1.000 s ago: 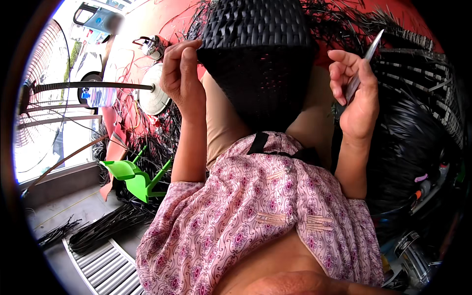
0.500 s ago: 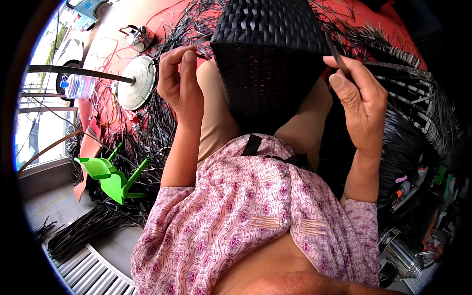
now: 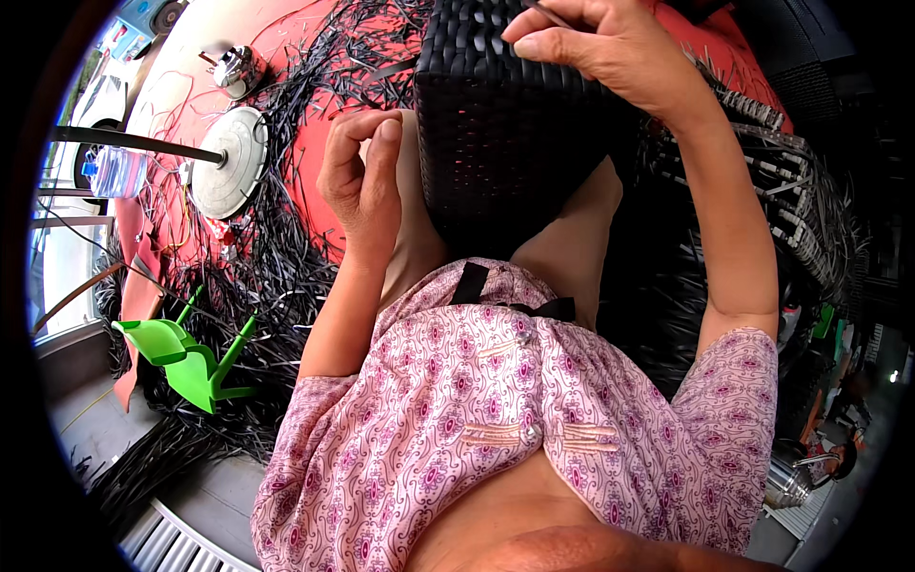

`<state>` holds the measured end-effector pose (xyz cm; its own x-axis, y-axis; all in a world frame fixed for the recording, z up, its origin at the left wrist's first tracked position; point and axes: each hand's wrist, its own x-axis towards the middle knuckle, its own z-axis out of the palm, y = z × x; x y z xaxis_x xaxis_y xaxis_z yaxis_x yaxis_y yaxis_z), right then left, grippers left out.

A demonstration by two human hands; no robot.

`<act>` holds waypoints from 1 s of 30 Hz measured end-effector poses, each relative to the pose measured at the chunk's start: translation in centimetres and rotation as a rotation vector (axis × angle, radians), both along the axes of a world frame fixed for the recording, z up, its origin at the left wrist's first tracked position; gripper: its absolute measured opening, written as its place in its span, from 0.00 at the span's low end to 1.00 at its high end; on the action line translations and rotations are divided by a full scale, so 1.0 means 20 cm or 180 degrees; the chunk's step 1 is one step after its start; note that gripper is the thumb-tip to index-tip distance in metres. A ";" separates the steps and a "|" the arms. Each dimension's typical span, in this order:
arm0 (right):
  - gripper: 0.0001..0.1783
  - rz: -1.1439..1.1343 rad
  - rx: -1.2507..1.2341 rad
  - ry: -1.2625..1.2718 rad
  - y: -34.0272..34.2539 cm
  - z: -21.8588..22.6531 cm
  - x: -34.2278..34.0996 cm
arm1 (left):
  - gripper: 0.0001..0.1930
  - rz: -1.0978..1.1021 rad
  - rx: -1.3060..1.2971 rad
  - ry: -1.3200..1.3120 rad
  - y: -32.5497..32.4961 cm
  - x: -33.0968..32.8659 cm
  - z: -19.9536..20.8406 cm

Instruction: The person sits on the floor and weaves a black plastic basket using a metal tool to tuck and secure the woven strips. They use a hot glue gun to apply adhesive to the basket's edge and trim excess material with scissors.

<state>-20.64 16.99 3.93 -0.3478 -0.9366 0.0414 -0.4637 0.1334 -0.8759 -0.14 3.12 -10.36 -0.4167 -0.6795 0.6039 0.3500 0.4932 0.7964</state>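
Note:
A black woven basket [image 3: 496,124] stands upright between my knees, its upper part cut off by the top of the view. Over its top right part is my right hand [image 3: 610,48], pinching a thin dark strip-like piece [image 3: 547,12]; I cannot tell whether it is a weaving strip or a blade. Left of the basket, apart from it, my left hand [image 3: 364,176] is raised with curled fingers and the thumb against them, with nothing visible in it. A flat black strip [image 3: 393,70] sticks out from the basket's left edge, above that hand.
Loose black strips [image 3: 286,219] lie heaped on the red floor covering at left. Near them are a round pale disc [image 3: 229,162] with a dark bar, a shiny metal pot [image 3: 236,71] and a bright green plastic piece [image 3: 191,362]. Black woven pieces [image 3: 791,181] lie at right.
My right hand has swung up and left from beside the basket to over it, keeping the dark piece. My left hand has dropped slightly, away from the strip at the basket's edge.

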 end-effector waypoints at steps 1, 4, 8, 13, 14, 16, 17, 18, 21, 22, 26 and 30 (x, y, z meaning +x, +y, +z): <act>0.14 0.0155 0.0177 0.0333 -0.02 0.01 -0.02 | 0.05 -0.0023 -0.0015 -0.0057 0.01 0.01 0.00; 0.15 0.0744 0.0239 0.0534 -0.06 0.02 -0.09 | 0.05 -0.0089 0.0125 -0.0126 0.03 0.02 -0.01; 0.15 0.0895 0.0600 0.0483 -0.08 0.06 -0.09 | 0.04 -0.0217 0.0462 -0.0023 0.03 0.02 -0.02; 0.13 0.0995 0.0697 0.0369 -0.09 0.08 -0.08 | 0.04 -0.0371 0.0558 0.0059 0.04 0.01 -0.01; 0.13 0.1028 0.0698 0.0386 -0.10 0.09 -0.07 | 0.03 -0.0375 0.0545 0.0049 0.03 0.01 -0.01; 0.12 0.1134 0.0616 0.0366 -0.10 0.08 -0.08 | 0.03 -0.0400 0.0549 0.0045 0.03 0.01 -0.01; 0.12 0.1192 0.0572 0.0355 -0.10 0.08 -0.08 | 0.03 -0.0420 0.0566 0.0051 0.03 0.01 -0.02; 0.11 0.1218 0.0646 0.0278 -0.10 0.08 -0.08 | 0.03 -0.0440 0.0583 0.0057 0.03 0.02 -0.02; 0.09 0.1379 0.0728 0.0273 -0.10 0.08 -0.09 | 0.04 -0.0505 0.0651 0.0086 0.03 0.02 -0.01; 0.08 0.1483 0.0663 0.0419 -0.10 0.08 -0.11 | 0.04 -0.0531 0.0722 0.0091 0.03 0.02 -0.01; 0.07 0.1557 0.0684 0.0104 -0.11 0.07 -0.16 | 0.05 -0.0581 0.0897 0.0054 0.03 0.03 0.01; 0.08 0.1432 0.0807 0.0321 -0.11 0.12 -0.08 | 0.05 -0.0533 0.0974 0.0021 0.03 0.04 0.02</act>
<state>-22.31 14.77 6.41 0.0852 -0.9774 -0.1933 -0.6044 0.1035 -0.7899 0.58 3.70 -9.89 -0.5344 -0.7521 0.3858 0.4116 0.1671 0.8959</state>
